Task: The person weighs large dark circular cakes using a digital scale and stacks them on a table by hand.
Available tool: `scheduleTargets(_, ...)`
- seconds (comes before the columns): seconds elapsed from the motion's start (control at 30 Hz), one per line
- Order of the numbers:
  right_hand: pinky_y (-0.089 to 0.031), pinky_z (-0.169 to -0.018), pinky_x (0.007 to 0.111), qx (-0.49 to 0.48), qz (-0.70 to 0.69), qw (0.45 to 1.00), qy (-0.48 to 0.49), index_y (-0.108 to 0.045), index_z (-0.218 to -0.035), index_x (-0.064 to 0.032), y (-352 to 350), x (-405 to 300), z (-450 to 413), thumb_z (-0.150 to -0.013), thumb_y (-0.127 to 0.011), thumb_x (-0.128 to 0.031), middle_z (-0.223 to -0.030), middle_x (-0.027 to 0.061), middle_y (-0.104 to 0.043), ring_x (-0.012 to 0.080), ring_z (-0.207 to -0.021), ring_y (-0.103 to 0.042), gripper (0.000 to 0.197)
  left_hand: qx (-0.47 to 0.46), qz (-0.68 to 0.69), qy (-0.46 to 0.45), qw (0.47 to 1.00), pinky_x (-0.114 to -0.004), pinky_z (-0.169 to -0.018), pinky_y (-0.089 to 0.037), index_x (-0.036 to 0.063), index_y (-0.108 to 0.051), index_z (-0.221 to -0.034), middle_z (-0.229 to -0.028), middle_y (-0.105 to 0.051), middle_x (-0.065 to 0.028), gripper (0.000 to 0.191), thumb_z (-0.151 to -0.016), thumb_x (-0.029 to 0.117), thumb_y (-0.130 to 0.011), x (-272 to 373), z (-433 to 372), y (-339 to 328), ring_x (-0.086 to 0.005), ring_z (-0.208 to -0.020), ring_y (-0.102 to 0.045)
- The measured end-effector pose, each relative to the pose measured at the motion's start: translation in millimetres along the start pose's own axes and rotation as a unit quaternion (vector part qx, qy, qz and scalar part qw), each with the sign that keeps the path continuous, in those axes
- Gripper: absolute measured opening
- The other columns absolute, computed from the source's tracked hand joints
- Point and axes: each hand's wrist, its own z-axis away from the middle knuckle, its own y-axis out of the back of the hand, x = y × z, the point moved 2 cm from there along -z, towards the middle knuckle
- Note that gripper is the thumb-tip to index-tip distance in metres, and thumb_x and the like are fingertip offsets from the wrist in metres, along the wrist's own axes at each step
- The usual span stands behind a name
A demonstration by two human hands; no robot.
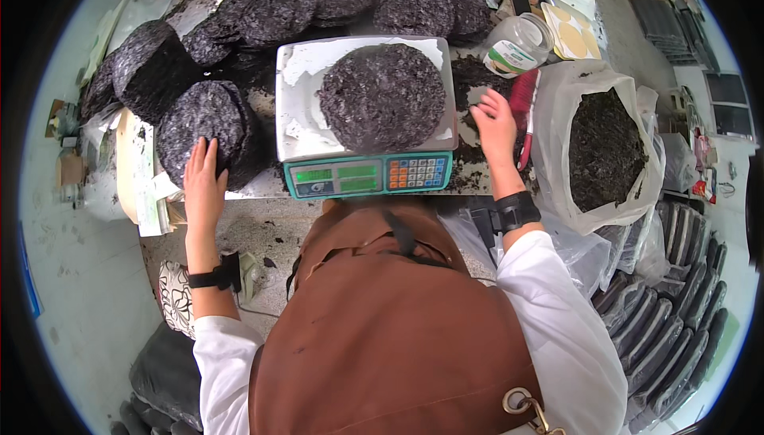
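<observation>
A round dark sheet of dried seaweed (383,98) lies on the white plate of a digital scale (367,175) with a teal body and lit green displays. My left hand (203,187) rests its fingers on the front of a stack of similar dark discs (203,127), left of the scale. Right of the scale, my right hand (495,124) hovers with fingers slightly curled, holding nothing. Beside it lies a red-handled brush (525,106). An open white plastic bag (552,136) further right holds loose dark flakes (606,148).
More stacked dark discs (277,14) curve along the back and left of the table. A clear plastic jar (519,44) with a label stands at the back right, near a sheet of round stickers (572,35). Dark packaged discs (668,303) are stacked at the lower right.
</observation>
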Motion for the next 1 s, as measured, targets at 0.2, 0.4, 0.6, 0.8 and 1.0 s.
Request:
scheduleTargets(0.2,-0.038,-0.1,0.049,-0.154,0.498,0.853,-0.007,-0.026,-0.141,-0.0125,30.9,124.0,-16.6,-0.069,-0.071,-0.018,-0.145,0.0206,-0.023,0.0435,-0.13,-0.028,0.085,0.059,0.062,-0.009,0.996,-0.041,-0.104,-0.032,0.0079,-0.046,-0.13,-0.138,-0.041,-0.0151,0.056,-0.078,0.008,-0.065,26.1,3.2,31.4,-0.0336,-0.127,-0.038)
scheduleTargets(0.4,-0.044,-0.092,0.041,-0.046,0.424,0.902,0.069,-0.054,-0.123,-0.0113,33.8,175.7,-30.9,-0.082,-0.046,-0.006,-0.127,0.0186,-0.05,0.0359,-0.11,-0.052,0.043,0.012,0.021,0.0,1.0,-0.04,-0.104,-0.034,0.0083,-0.053,-0.124,-0.136,-0.045,-0.0109,0.043,-0.081,0.007,-0.061,48.1,13.4,59.2,-0.0297,-0.126,-0.041)
scheduleTargets(0.6,-0.046,-0.087,0.035,0.071,0.163,0.984,0.002,-0.06,-0.115,-0.008,64.3,63.3,-39.4,-0.081,-0.046,0.003,-0.112,0.0163,-0.062,0.0332,-0.097,-0.06,0.039,0.069,0.046,-0.005,0.997,-0.039,-0.103,-0.034,0.0097,-0.056,-0.122,-0.136,-0.045,-0.0097,0.038,-0.084,0.006,-0.056,57.4,9.1,63.6,-0.0288,-0.127,-0.041)
scheduleTargets(0.8,-0.035,-0.103,0.038,-0.095,0.272,0.88,0.379,-0.055,-0.123,-0.0062,-24.2,-102.3,16.5,-0.077,-0.053,-0.001,-0.127,0.0129,-0.053,0.0308,-0.121,-0.046,0.046,0.098,0.122,-0.075,0.985,-0.039,-0.102,-0.036,0.0065,-0.058,-0.116,-0.132,-0.048,-0.012,0.038,-0.079,0.003,-0.061,98.2,-19.3,58.9,-0.0307,-0.124,-0.043)
scheduleTargets(1.0,-0.014,-0.11,0.053,-0.133,0.348,0.866,0.335,-0.041,-0.136,-0.0118,-31.0,-110.7,38.2,-0.08,-0.058,-0.051,-0.144,0.0149,-0.033,0.0339,-0.136,-0.022,0.07,0.085,0.142,-0.115,0.98,-0.04,-0.104,-0.034,0.0074,-0.056,-0.12,-0.136,-0.044,-0.0115,0.043,-0.078,0.001,-0.061,112.9,-30.9,57.5,-0.0307,-0.127,-0.04)
